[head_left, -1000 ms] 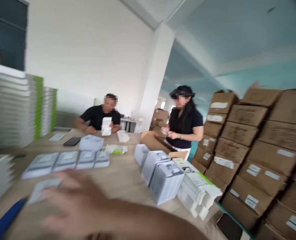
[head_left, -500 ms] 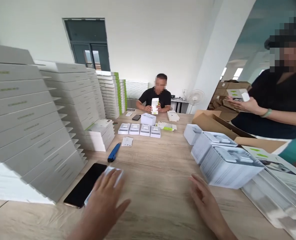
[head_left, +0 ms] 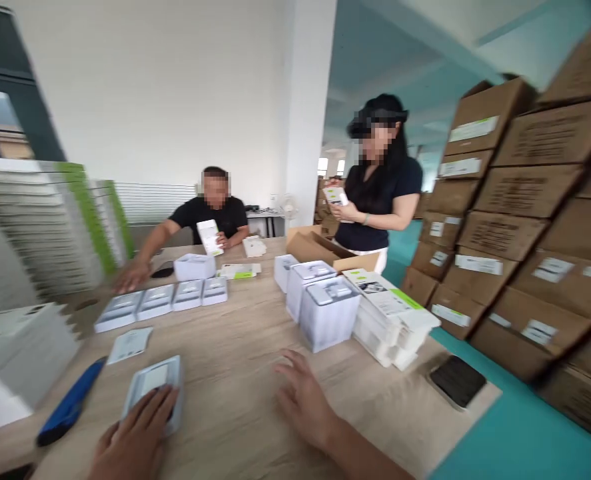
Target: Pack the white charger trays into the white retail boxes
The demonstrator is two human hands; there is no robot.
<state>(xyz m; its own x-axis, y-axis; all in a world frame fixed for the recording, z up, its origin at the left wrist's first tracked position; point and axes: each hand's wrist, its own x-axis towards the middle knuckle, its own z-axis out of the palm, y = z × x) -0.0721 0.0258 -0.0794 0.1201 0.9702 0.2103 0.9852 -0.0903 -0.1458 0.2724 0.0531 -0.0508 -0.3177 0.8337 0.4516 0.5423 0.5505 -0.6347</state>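
My left hand (head_left: 138, 427) lies with its fingers flat over the lower part of a white packing tray (head_left: 160, 377) that holds a pale flat item. Part of the tray is hidden under the fingers. To the left are a blue utility knife (head_left: 72, 400) and some white printed cards (head_left: 130, 345). My right hand (head_left: 305, 400) hovers at or just above the wooden table (head_left: 235, 347), fingers apart and slightly bent, with nothing in it. Beyond it stand stacks of white trays (head_left: 330, 313). Whether this hand touches the table I cannot tell.
Small filled trays (head_left: 155, 301) stand in a row farther back. Flat printed cartons (head_left: 390, 307) and a dark phone-like slab (head_left: 458, 380) lie at right. White box stacks (head_left: 15, 227) rise at left. Two co-workers hold cartons; brown boxes (head_left: 525, 180) tower at right.
The view has swung to the right, bringing the brown box stacks and dark slab into sight. My left hand stays on the tray. The seated person's arm now reaches toward the row of trays.
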